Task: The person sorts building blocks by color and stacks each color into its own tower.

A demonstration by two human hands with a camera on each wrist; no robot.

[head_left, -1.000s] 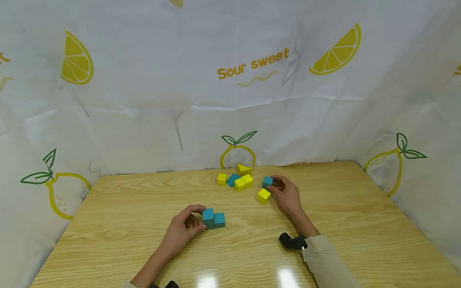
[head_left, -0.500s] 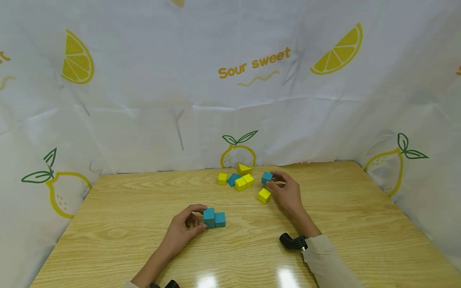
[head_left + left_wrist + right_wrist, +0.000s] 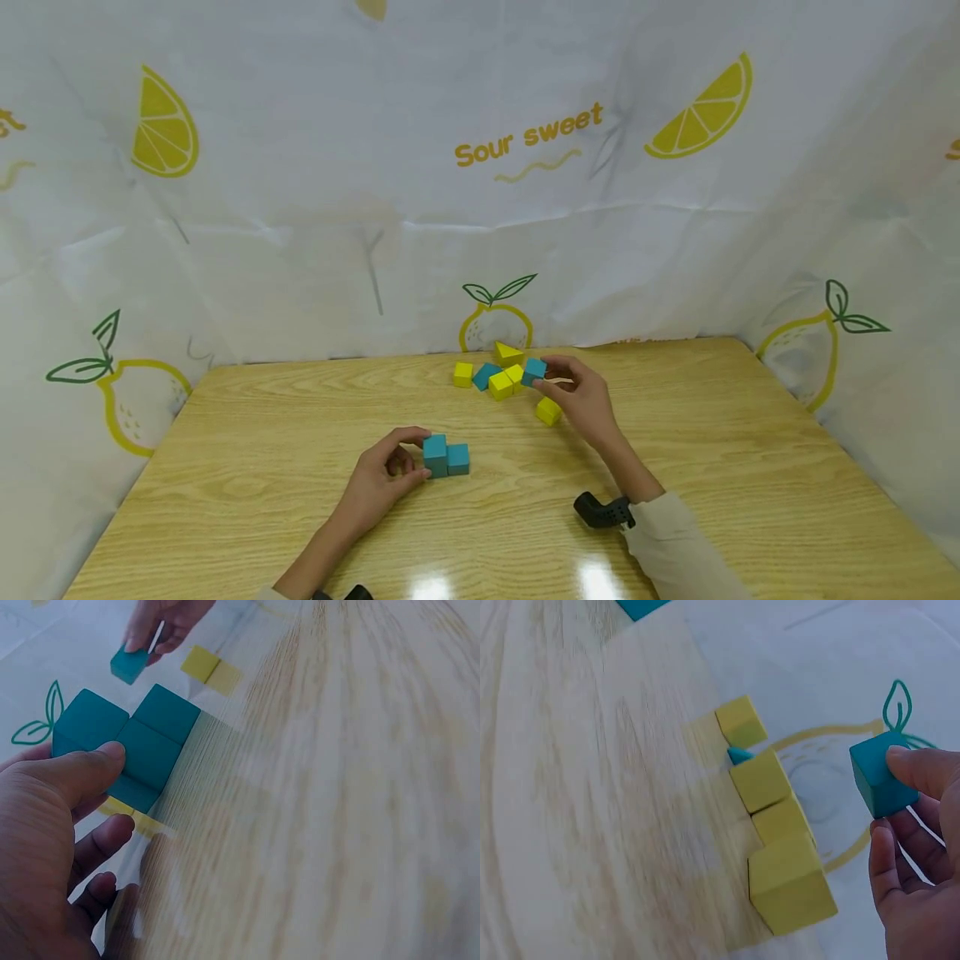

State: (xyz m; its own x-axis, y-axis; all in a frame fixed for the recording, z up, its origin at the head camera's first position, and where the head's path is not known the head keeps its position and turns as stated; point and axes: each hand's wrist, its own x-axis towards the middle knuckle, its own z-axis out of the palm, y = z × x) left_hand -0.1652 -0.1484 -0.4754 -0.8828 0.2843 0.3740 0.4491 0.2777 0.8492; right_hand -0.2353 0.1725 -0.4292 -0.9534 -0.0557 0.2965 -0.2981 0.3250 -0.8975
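On the table's near middle, my left hand pinches a small stack of blue cubes between thumb and index finger. The upper blue cube sits on a lower blue cube, and another blue cube stands against the stack's right side. My right hand pinches a single blue cube between thumb and fingers, lifted off the table. In the head view, that cube overlaps the right edge of the yellow cube group. Just below the right hand lies a lone yellow cube, partly covered by the hand.
Toward the back edge lie two adjoining yellow cubes, a blue block, a yellow triangular block and another yellow cube. Behind the wooden table hangs a white lemon-print cloth.
My right hand has raised its blue cube and carried it to the left, over the edge of the yellow cubes. The left hand and its stack have stayed in place.
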